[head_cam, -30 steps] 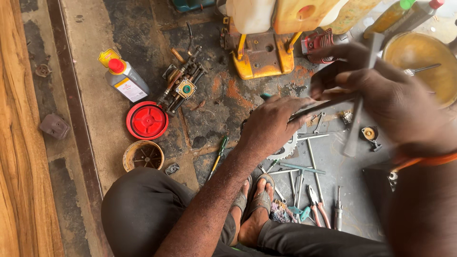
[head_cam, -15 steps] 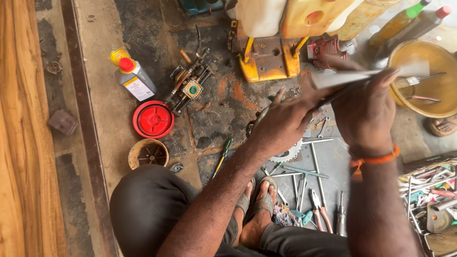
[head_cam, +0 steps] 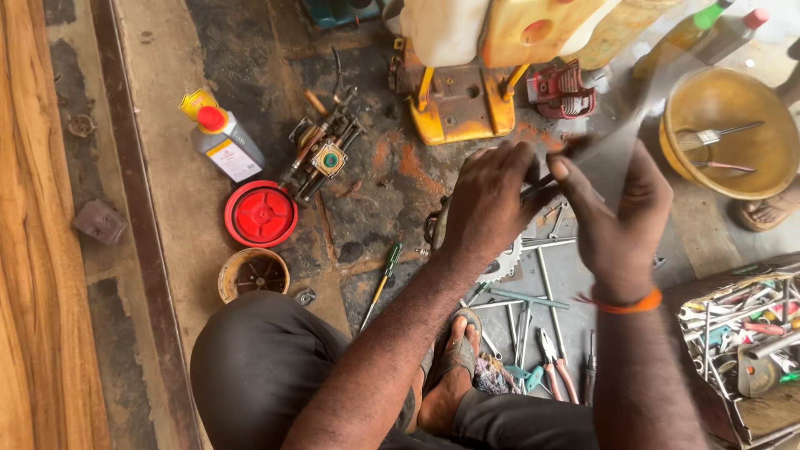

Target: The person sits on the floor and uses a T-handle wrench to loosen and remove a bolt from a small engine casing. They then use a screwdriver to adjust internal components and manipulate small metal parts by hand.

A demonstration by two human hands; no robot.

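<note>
Nearest: seated person's knee, sandalled foot [head_cam: 454, 367] on the floor, pliers [head_cam: 554, 362] and loose rods just beside it. To the right, a tool tray [head_cam: 742, 333] crammed with spanners and mixed hand tools. Mid-field: left hand [head_cam: 487, 204] closed around a dark metal part [head_cam: 437, 229], pressing it down near a sprocket [head_cam: 504, 262] on the floor. Right hand [head_cam: 621, 217] closed on a long flat metal bar [head_cam: 633, 125], blurred, tip meeting the left hand's fingers at a thin rod between the two hands. Judgement: work goes best with the part pinned firmly, the bar kept in line with the rod, and left fingers clear of the tip, since a slip would land on them. Left of the hands: green screwdriver [head_cam: 383, 279], small round tin [head_cam: 254, 273] with a dark ribbed insert, red cap [head_cam: 261, 214], carburettor-like assembly [head_cam: 325, 154], oil bottle [head_cam: 223, 137] upright with red top. Far: yellow bowl [head_cam: 692, 150] holding a brush and a thin tool; yellow-footed machine [head_cam: 454, 108]; two bottles at the top right, contents not discernible.
</note>
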